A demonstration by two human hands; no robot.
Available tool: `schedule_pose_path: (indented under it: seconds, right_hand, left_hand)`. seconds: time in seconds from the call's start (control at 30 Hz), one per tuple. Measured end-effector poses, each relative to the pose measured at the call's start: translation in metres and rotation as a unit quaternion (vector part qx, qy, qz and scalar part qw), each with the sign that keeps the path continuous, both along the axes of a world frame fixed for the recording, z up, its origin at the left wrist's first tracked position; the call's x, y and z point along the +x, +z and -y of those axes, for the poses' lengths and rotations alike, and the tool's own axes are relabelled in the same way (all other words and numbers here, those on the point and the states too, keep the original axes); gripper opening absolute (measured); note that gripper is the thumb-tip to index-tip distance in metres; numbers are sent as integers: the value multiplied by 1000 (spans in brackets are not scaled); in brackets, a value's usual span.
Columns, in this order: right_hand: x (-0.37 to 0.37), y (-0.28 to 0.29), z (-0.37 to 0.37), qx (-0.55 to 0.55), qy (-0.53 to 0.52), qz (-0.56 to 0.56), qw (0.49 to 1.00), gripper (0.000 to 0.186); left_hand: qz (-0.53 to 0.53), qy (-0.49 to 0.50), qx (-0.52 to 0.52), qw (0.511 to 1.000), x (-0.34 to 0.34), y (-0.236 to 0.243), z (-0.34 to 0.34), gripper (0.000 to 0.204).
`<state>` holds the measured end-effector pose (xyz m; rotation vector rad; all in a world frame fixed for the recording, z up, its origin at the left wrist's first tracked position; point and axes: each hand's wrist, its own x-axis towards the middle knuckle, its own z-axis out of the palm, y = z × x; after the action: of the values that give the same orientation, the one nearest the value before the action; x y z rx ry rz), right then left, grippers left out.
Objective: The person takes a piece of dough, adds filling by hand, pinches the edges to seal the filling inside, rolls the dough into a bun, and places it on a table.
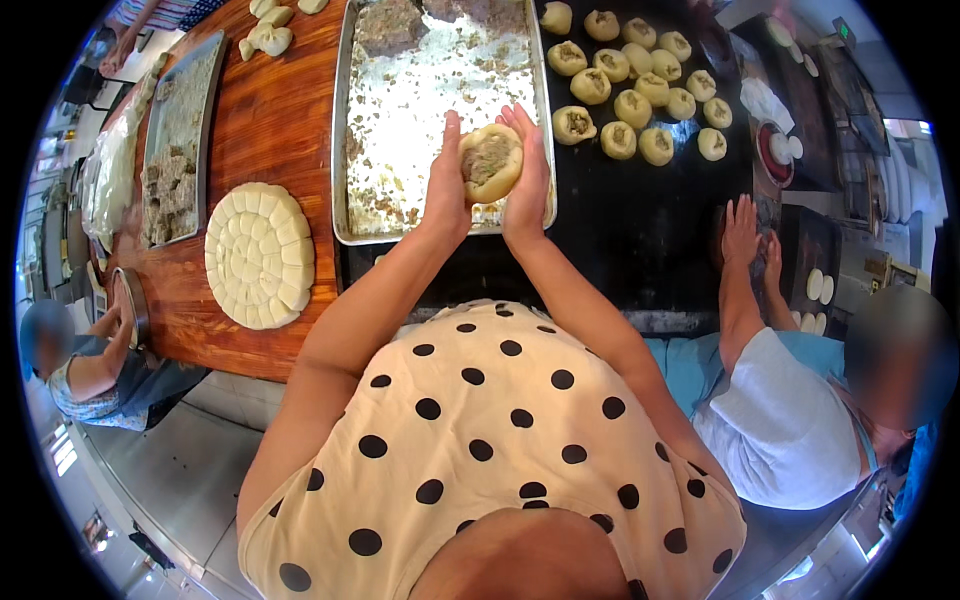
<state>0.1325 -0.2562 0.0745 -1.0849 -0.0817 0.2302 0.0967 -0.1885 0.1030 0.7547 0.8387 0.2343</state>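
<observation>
A round of pale dough with a greyish-brown filling showing in its open top (490, 165) is cupped between my two hands, over the near part of a metal tray (341, 160). My left hand (446, 185) presses against its left side, thumb upward. From the right, my right hand (527, 180) curves round the other side, fingers pointing away from me. Crumbs of filling lie scattered over the tray, with larger brown slabs of filling (390, 27) at its far end.
Several filled dough buns (632, 107) sit on the black surface at right. A cut dough disc (260, 255) and another filling tray (207, 130) lie on the wooden table at left. One person's hands (740, 232) are at right; another person (95, 365) sits at left.
</observation>
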Motion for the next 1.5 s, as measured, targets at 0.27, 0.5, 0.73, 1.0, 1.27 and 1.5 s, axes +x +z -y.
schedule_pose_path:
  seconds: [0.27,0.5,0.73,1.0,1.27,1.5]
  right_hand:
    - [-12,-7,0,-233,-88,181,951,28]
    - [-3,10,-3,-12,-67,-7,998,30]
    - [-16,-1,1,-174,-83,138,972,29]
    - [3,4,15,-20,10,-97,995,54]
    - [-10,0,4,-129,-138,62,980,36]
    - [-22,2,25,-128,-8,154,980,38]
  left_hand:
    - [-32,-133,299,944,5,-30,4,49]
    - [86,4,-23,996,-4,3,15,47]
    - [39,-69,275,958,-8,-28,17,37]
    - [4,-183,141,973,4,-3,-9,71]
    - [72,-63,94,991,-7,-17,25,38]
    - [47,-160,201,965,-13,-14,5,44]
